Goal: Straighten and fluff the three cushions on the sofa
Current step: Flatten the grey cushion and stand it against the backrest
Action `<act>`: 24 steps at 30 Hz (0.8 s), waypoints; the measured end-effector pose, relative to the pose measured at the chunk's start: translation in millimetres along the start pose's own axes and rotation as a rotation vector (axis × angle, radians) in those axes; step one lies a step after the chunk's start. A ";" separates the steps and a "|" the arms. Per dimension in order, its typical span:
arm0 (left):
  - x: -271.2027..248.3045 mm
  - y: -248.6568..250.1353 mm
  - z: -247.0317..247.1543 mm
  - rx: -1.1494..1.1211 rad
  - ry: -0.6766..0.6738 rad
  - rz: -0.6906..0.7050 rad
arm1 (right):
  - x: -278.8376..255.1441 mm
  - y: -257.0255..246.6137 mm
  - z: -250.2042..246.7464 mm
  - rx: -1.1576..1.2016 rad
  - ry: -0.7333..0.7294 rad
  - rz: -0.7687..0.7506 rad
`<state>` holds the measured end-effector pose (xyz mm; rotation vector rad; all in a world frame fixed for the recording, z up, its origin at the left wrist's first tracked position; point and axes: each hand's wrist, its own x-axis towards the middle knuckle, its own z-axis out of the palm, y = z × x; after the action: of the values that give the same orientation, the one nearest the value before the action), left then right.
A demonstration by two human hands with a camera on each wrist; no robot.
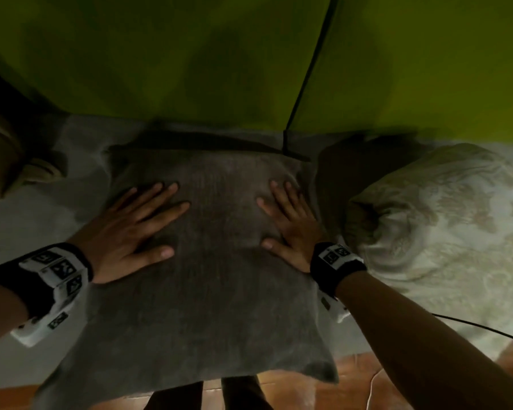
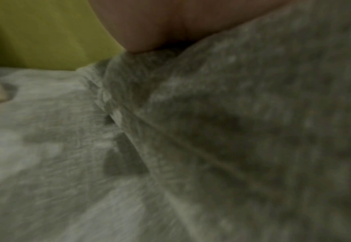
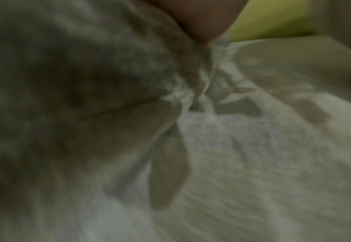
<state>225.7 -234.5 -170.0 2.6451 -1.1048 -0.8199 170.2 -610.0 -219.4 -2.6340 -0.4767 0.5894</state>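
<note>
A dark grey cushion [image 1: 214, 291] lies flat on the pale grey sofa seat [image 1: 18, 226], its near corners hanging over the seat's front edge. My left hand [image 1: 137, 226] and right hand [image 1: 288, 223] both press flat on its far half, fingers spread and straight. A cream patterned cushion [image 1: 444, 226] lies just right of it, beside my right wrist. A beige cushion [image 1: 3, 149] shows at the far left edge. Both wrist views are blurred: the grey cushion [image 2: 253, 131] fills the left one under my palm [image 2: 170, 23], and the grey cushion [image 3: 56, 98] meets the seat cover [image 3: 263, 155] in the right one.
The green sofa back [image 1: 175, 54] rises behind the cushions, split by a dark seam [image 1: 311, 63]. Orange-brown floor [image 1: 362, 389] shows below the seat edge, with my legs [image 1: 211, 395] against it. A thin black cable [image 1: 480, 329] runs from my right wristband.
</note>
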 end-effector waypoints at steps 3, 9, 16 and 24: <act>1.8 -4.8 -9.0 -0.102 0.048 -0.075 | -0.6 5.2 -23.4 0.442 -0.009 0.281; -2.9 -15.7 -60.3 -0.297 0.265 -0.354 | -3.9 -14.0 -85.8 0.323 0.148 0.304; 2.7 -6.2 -52.9 -0.278 -0.065 -0.177 | 24.9 -22.9 -102.5 0.321 -0.195 0.421; 4.8 -29.8 -61.6 -0.560 0.193 -0.745 | -3.3 -30.1 -113.9 0.392 0.176 0.659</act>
<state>280.1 -220.3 -130.7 2.5170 0.1917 -0.7913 213.2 -619.9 -110.1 -2.3889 0.5345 0.5551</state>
